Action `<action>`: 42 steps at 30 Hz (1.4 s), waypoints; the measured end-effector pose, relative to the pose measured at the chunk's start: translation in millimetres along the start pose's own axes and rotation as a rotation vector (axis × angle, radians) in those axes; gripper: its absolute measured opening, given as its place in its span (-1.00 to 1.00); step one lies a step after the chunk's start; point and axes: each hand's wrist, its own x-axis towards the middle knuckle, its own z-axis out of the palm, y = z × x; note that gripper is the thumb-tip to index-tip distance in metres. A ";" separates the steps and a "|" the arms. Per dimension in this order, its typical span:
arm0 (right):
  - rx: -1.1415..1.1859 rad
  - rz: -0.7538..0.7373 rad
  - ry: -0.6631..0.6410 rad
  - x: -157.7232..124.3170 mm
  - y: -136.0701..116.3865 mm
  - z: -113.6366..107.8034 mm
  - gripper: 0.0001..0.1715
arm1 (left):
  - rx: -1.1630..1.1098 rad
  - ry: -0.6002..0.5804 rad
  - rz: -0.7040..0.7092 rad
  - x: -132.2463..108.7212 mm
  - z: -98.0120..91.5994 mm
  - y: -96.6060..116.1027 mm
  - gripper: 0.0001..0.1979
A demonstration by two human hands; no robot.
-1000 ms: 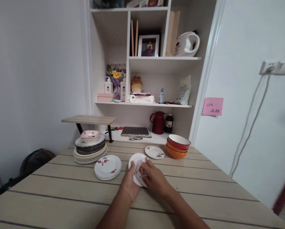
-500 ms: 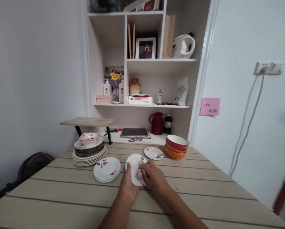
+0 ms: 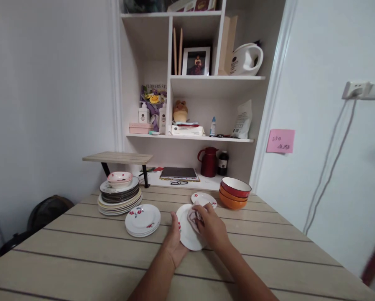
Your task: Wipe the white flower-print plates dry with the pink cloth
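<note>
Between stacked plates (image 3: 142,219) and bowls (image 3: 235,192), left hand (image 3: 174,242) grips a plate (image 3: 187,234), right hand (image 3: 210,225) pinching a cloth (image 3: 192,215).

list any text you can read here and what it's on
"FLOWERS STU", cut off by the shelf divider: on the bouquet wrap.
"250" plus a scrawl too blurred to read: on the pink sticky note.
Print on the pump bottles, wipes pack and white kettle: too small to read.
</note>
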 end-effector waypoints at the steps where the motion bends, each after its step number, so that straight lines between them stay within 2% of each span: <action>1: -0.015 -0.008 -0.033 -0.6 0.4 -0.2 -0.51 | -0.010 -0.002 0.028 -0.2 -0.6 2.2 -0.24; 4: -0.013 -0.088 -0.133 -5.4 -6.2 -0.5 -0.52 | -0.040 0.019 0.130 -2.5 -2.7 9.6 -0.27; 7: 0.057 -0.211 -0.169 -12.2 -19.1 -0.9 -0.51 | -0.045 0.068 0.181 -4.9 -6.9 15.0 -0.28; 10: 0.124 -0.321 -0.172 -16.5 -28.9 -0.6 -0.45 | -0.016 0.096 0.135 -5.5 -10.2 15.5 -0.25; 12: 0.149 -0.346 -0.160 -16.1 -31.0 0.3 -0.41 | 0.010 0.073 0.064 -5.3 -8.6 13.3 -0.25; 17: 0.143 -0.216 -0.022 -5.7 -19.9 1.2 -0.44 | 0.048 0.028 -0.061 -5.2 4.2 5.9 -0.31; 21: 0.076 -0.076 0.026 0.7 -2.4 1.0 -0.46 | 0.041 0.073 -0.021 -5.6 7.3 4.7 -0.29; 24: 0.013 -0.036 -0.030 0.7 5.5 3.3 -0.47 | 0.022 0.080 0.038 -5.2 5.9 7.3 -0.31; 28: 0.002 -0.062 -0.133 -2.5 2.2 8.0 -0.48 | 0.006 0.108 0.141 -4.0 3.2 13.7 -0.36; 32: 0.104 -0.184 -0.165 -7.4 -9.1 9.9 -0.44 | 0.003 0.095 0.229 -2.8 -2.8 18.5 -0.40; 34: 0.148 -0.247 -0.171 -10.2 -14.9 9.2 -0.40 | 0.010 0.080 0.195 -2.4 -5.8 18.2 -0.38; 37: 0.185 -0.298 -0.160 -13.4 -22.8 6.8 -0.35 | 0.061 0.074 0.069 -3.6 -5.2 14.5 -0.32; 40: 0.182 -0.286 -0.090 -13.0 -27.5 4.3 -0.37 | 0.122 0.061 -0.031 -7.2 2.3 10.4 -0.28; 42: 0.157 -0.232 -0.042 -10.4 -26.6 3.4 -0.41 | 0.137 0.059 -0.050 -9.4 7.8 8.5 -0.28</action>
